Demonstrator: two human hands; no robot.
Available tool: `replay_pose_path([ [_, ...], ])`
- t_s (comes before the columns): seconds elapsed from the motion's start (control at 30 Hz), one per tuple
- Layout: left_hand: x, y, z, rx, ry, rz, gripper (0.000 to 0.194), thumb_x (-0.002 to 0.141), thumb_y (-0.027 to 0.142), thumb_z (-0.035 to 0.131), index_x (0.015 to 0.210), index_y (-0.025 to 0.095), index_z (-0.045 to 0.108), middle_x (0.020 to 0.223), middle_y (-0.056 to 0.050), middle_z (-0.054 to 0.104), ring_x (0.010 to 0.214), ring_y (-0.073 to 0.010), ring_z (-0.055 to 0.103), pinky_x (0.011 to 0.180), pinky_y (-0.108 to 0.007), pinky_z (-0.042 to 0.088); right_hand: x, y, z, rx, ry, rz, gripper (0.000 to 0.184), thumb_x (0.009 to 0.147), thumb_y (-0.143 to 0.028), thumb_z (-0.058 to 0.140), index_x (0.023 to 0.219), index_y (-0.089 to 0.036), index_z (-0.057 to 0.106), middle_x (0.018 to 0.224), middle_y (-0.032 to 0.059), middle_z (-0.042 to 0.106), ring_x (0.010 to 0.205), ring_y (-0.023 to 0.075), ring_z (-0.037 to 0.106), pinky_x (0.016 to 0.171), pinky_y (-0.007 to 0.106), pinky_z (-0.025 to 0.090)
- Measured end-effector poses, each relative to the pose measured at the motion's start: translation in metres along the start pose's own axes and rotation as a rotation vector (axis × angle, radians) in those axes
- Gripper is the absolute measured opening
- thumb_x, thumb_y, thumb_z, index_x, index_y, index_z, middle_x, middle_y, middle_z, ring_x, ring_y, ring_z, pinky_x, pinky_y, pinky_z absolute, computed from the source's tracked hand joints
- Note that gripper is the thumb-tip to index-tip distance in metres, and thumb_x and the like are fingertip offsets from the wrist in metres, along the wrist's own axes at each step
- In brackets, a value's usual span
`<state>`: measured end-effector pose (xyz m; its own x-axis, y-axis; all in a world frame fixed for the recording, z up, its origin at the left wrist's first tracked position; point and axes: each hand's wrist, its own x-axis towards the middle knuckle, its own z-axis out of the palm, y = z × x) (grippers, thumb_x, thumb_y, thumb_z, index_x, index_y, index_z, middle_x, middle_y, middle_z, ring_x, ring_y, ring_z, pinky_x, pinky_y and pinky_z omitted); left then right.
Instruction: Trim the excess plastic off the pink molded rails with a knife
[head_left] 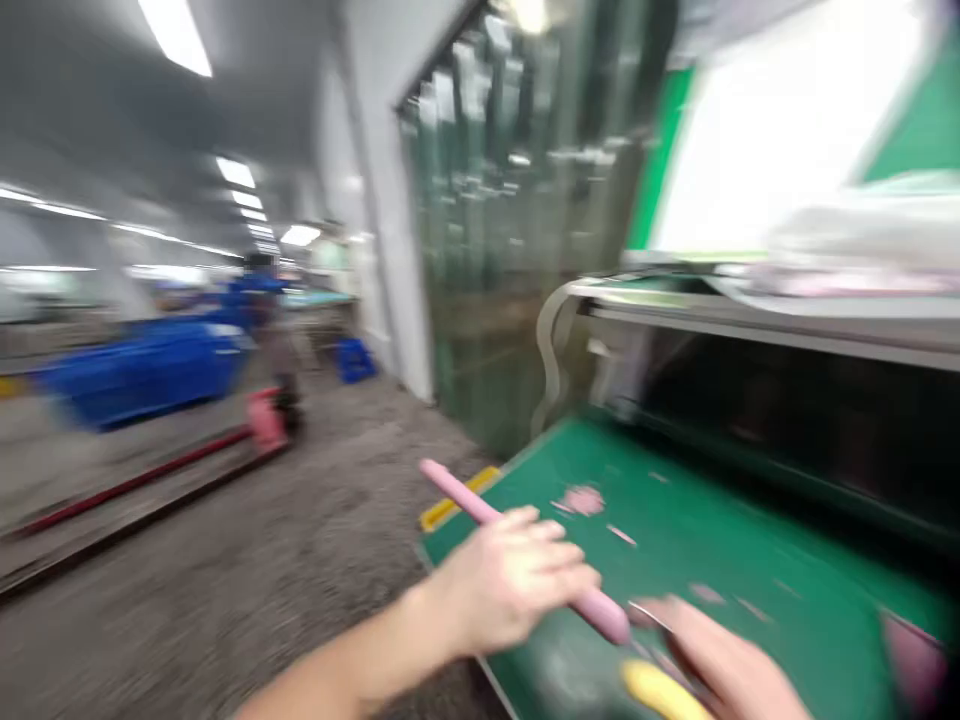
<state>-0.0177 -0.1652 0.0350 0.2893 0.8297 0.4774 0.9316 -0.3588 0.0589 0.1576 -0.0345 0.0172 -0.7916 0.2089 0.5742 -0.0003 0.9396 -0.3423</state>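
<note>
The whole picture is smeared by motion. My left hand (517,575) is closed around a long pink rod-like tool (465,500) that runs from upper left down to a rounded end near my right hand. My right hand (720,665) sits at the bottom right, over the green table mat (750,560). Its fingers are blurred, and a yellow object (660,690) and a thin metal piece lie at or under them. I cannot tell whether it grips them.
Small pink scraps (583,500) lie on the green mat. A shelf (750,320) runs above the table at the right. Clear plastic strip curtains (510,200) hang behind. Blue crates (150,375) and a red pallet jack (266,420) stand on the grey floor at left.
</note>
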Motion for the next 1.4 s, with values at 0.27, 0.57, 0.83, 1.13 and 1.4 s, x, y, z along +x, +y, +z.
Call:
replay_pose_path([
  [0.27, 0.077, -0.045, 0.003, -0.063, 0.071, 0.642, 0.045, 0.089, 0.004, 0.042, 0.132, 0.016, 0.052, 0.126, -0.011, 0.062, 0.128, -0.0301, 0.047, 0.108, -0.057, 0.034, -0.031, -0.024, -0.042, -0.562, 0.064, 0.253, 0.055, 0.095, -0.06, 0.034, 0.07, -0.017, 0.057, 0.058, 0.0003, 0.053, 0.05, 0.0112, 0.043, 0.049, 0.027, 0.021],
  [0.57, 0.119, -0.046, 0.009, -0.11, 0.054, 0.89, 0.047, 0.089, 0.006, 0.043, 0.134, 0.016, 0.049, 0.125, -0.006, 0.063, 0.12, -0.0287, 0.053, 0.109, -0.052, 0.035, -0.047, -0.051, -0.053, -0.782, 0.055, 0.393, 0.045, 0.101, -0.041, 0.033, 0.068, -0.018, 0.053, 0.058, 0.0001, 0.048, 0.052, 0.0125, 0.034, 0.051, 0.029, 0.017],
  [0.83, 0.108, -0.011, 0.022, -0.481, 0.061, 0.672, 0.046, 0.088, 0.015, 0.053, 0.134, 0.015, 0.049, 0.111, -0.01, 0.068, 0.094, -0.0217, 0.067, 0.078, -0.03, 0.057, -0.061, -0.058, -0.062, -0.81, 0.21, 0.433, 0.05, 0.102, -0.039, 0.024, 0.072, -0.016, 0.056, 0.057, 0.0014, 0.047, 0.052, 0.0133, 0.035, 0.052, 0.03, 0.02],
  [1.13, 0.094, 0.031, 0.029, -0.577, -0.026, 0.326, 0.046, 0.09, 0.025, 0.054, 0.136, 0.029, 0.049, 0.112, -0.001, 0.069, 0.095, -0.0186, 0.069, 0.077, -0.02, 0.057, -0.079, -0.043, -0.077, -0.806, 0.306, 0.394, 0.042, 0.101, -0.04, 0.034, 0.079, -0.015, 0.06, 0.059, 0.0017, 0.051, 0.054, 0.013, 0.041, 0.052, 0.029, 0.022],
  [1.4, 0.081, 0.054, 0.025, -0.537, -0.084, 0.102, 0.046, 0.091, 0.031, 0.053, 0.135, 0.04, 0.046, 0.113, 0.008, 0.068, 0.099, -0.0146, 0.067, 0.077, -0.017, 0.056, -0.089, -0.033, -0.076, -0.843, 0.339, 0.25, 0.036, 0.099, -0.027, 0.038, 0.073, -0.015, 0.06, 0.055, 0.001, 0.047, 0.053, 0.0131, 0.035, 0.053, 0.029, 0.019],
])
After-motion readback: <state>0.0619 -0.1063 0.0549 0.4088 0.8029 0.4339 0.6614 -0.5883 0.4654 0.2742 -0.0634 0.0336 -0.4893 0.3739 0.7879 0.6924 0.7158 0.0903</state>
